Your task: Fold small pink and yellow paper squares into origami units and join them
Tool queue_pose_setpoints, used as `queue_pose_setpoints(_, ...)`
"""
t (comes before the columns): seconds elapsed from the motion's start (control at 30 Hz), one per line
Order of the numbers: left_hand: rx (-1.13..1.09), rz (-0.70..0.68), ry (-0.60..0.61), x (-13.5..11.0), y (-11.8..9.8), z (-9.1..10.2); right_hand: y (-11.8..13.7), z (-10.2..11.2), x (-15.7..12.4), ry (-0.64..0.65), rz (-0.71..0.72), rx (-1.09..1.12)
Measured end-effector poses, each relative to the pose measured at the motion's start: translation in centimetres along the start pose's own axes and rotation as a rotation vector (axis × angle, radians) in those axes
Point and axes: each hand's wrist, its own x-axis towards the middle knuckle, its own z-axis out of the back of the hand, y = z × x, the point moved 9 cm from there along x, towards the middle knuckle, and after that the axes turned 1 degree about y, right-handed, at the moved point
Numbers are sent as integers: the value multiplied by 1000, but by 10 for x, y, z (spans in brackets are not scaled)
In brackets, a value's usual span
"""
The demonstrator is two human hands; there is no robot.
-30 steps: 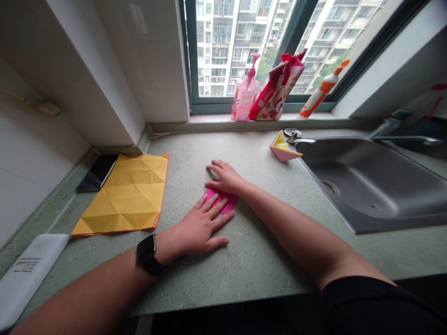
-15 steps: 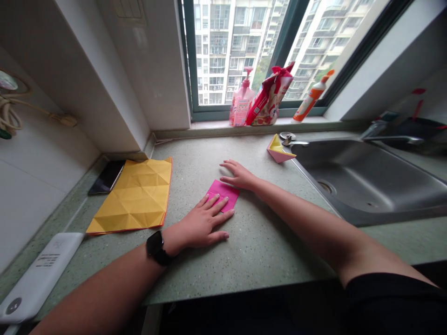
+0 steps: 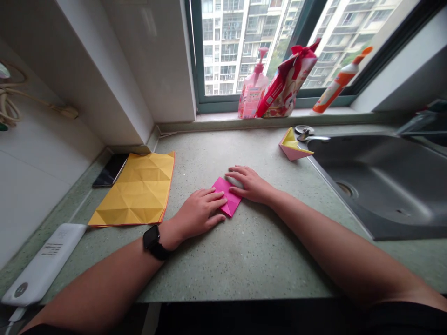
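Observation:
A small folded pink paper [image 3: 226,195] lies flat on the speckled green counter [image 3: 251,251] in the middle of view. My left hand [image 3: 199,215], with a black watch on the wrist, presses its fingers flat on the paper's left part. From the right, my right hand [image 3: 248,182] rests its spread fingers on the paper's upper right edge. Both hands lie flat and hold nothing up.
A creased yellow paper sheet [image 3: 138,190] lies to the left beside a dark phone [image 3: 110,170]. A white power bank [image 3: 44,265] sits near left. A folded yellow-pink paper shape [image 3: 292,146] stands by the steel sink [image 3: 380,179]. Soap bottle [image 3: 252,88], red bag [image 3: 288,81] and orange bottle [image 3: 338,83] line the windowsill.
The pink paper now lies turned as a narrower folded shape. My right hand came back onto its right edge and my left hand shifted slightly up. The camera view also moved.

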Motion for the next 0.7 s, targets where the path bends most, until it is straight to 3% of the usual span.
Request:
queue_pose_setpoints(0.17,-51,-19,-83,4,4,6,23,19,-5,-58,116,204)
queue_pose_setpoints(0.3,-90,1,-167,3,9,12,48,25,-10,35,243,305)
queue_pose_setpoints(0.43,-111,88,-232,-2,16,20,61,19,-13,49,279,225)
queue_pose_setpoints(0.7,-128,111,-221,-10,19,27,69,21,-14,-53,313,91)
